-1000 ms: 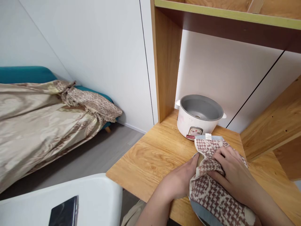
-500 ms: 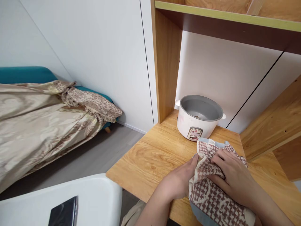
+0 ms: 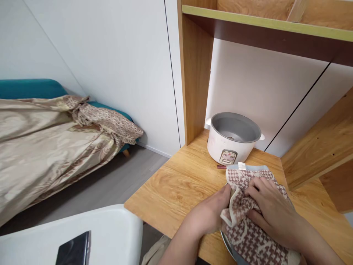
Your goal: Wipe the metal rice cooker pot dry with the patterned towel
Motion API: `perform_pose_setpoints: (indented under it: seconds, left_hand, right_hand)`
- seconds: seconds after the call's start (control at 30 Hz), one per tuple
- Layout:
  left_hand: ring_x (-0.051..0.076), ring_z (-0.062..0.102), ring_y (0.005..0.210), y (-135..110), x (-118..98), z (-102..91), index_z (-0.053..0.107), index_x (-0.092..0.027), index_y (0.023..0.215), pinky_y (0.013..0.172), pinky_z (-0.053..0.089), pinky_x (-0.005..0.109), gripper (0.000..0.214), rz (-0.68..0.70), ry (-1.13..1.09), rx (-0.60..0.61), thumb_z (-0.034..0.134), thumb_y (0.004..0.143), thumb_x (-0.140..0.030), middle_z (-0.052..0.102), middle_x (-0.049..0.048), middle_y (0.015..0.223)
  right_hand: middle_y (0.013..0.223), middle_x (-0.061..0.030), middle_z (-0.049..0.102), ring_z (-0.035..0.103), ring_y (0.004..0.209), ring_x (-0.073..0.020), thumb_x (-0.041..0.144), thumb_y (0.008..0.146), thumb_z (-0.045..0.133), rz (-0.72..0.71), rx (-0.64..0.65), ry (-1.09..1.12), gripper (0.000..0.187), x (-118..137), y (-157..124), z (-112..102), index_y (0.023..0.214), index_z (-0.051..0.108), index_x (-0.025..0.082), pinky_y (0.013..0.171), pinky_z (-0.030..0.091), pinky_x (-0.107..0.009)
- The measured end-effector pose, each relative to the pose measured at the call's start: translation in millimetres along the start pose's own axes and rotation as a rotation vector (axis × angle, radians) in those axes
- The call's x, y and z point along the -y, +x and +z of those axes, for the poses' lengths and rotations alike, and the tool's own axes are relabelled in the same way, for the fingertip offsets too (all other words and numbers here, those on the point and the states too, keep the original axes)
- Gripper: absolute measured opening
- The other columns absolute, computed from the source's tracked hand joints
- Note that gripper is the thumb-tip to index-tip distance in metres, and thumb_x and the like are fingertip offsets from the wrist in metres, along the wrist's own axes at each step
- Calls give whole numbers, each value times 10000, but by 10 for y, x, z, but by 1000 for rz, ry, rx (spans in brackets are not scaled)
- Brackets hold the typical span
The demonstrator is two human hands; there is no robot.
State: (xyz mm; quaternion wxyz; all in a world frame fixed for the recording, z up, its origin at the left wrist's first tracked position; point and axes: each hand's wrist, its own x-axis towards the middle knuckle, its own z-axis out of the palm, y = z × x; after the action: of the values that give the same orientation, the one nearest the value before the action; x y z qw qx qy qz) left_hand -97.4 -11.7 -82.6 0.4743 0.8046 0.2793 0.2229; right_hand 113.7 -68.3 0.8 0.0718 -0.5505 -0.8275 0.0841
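Observation:
My right hand [image 3: 271,209] presses a brown-and-cream patterned cloth [image 3: 249,235] onto a round metal object [image 3: 226,243] whose rim shows only at the lower edge. The fingers are bunched into the cloth. My left hand [image 3: 211,213] grips the left side of that object under the cloth's edge. Both hands rest over the wooden desk [image 3: 179,184]. Just behind the cloth stands a white rice cooker body [image 3: 233,138] with its grey inside open and no lid.
A wooden upright [image 3: 194,70] and a shelf [image 3: 261,22] frame the desk. At the lower left a white chair [image 3: 82,232] carries a dark phone [image 3: 73,250]. A teal sofa [image 3: 30,88] under a beige blanket [image 3: 49,136] stands at the left.
My right hand has shifted the cloth slightly over the metal object, and the cloth's folds have changed. My left hand stays in place.

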Motion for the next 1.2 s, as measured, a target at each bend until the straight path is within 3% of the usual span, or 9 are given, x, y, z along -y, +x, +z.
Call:
perform_pose_setpoints:
  seconds: [0.23,0.43,0.6,0.67,0.83,0.93,1.0,1.1,1.2]
  left_hand:
    - [340,410,1454,46,-92,-33,324,-257,1563,1219,331,475,1090,107,-47,31,854,624,-420,379,135,1613]
    - [319,490,1392,2,-16,-3,336,-279,1556,1194,362,469,940,24,11,-1,776,730,-367,482,129,1542]
    - [347,398,1469,67,-30,-20,295,-267,1579,1222,329,450,1223,81,-44,39,907,527,-390,355,134,1631]
    - [349,375,1484,79,-39,-23,273,-261,1588,1224,327,447,1279,85,-64,42,922,493,-391,347,138,1633]
    - [312,529,1351,14,-36,-10,259,-264,1591,1150,416,445,1076,13,47,21,814,671,-327,490,150,1521]
    - [307,523,1359,14,-58,-21,261,-288,1593,1162,402,438,1050,51,29,17,802,694,-325,470,130,1548]
    - [328,463,1419,41,-80,-35,237,-283,1603,1193,370,441,1167,61,-25,26,863,621,-371,415,127,1595]
    - [373,415,1455,81,-96,-49,195,-271,1616,1193,375,459,1443,26,-101,41,957,400,-422,377,141,1623]
    - [390,412,1457,90,-84,-47,173,-261,1623,1186,382,467,1530,-9,-117,44,971,329,-439,389,157,1616]
  right_hand:
    - [1026,-86,485,389,979,-293,501,1030,344,196,-132,-43,331,-71,34,57,952,507,224,870,309,-523]
    - [1062,-9,518,427,993,-222,357,982,513,-2,-4,28,95,5,5,4,962,528,266,891,344,-423]
    - [1075,-90,506,401,1028,-296,472,1035,346,195,-157,-26,308,-87,49,95,1013,524,221,909,310,-533]
    - [1071,-93,506,398,1020,-300,478,1031,347,199,-162,-31,316,-105,54,92,1006,529,221,910,307,-543]
    - [1074,3,534,441,1011,-223,334,969,511,6,-39,44,63,-8,14,-8,977,544,282,913,355,-429]
    - [1085,-5,550,458,1028,-232,348,989,477,63,-92,48,96,-22,19,28,1016,540,281,913,363,-441]
    - [1111,-45,557,460,1054,-271,411,1012,429,165,-189,23,191,-91,39,102,1068,535,262,926,352,-495]
    - [1206,-91,563,465,1125,-310,425,998,451,255,-303,-3,289,-209,61,219,1213,498,237,958,349,-531]
    - [1207,-121,574,478,1146,-320,416,977,491,283,-359,-6,341,-266,62,273,1241,468,202,962,369,-525]
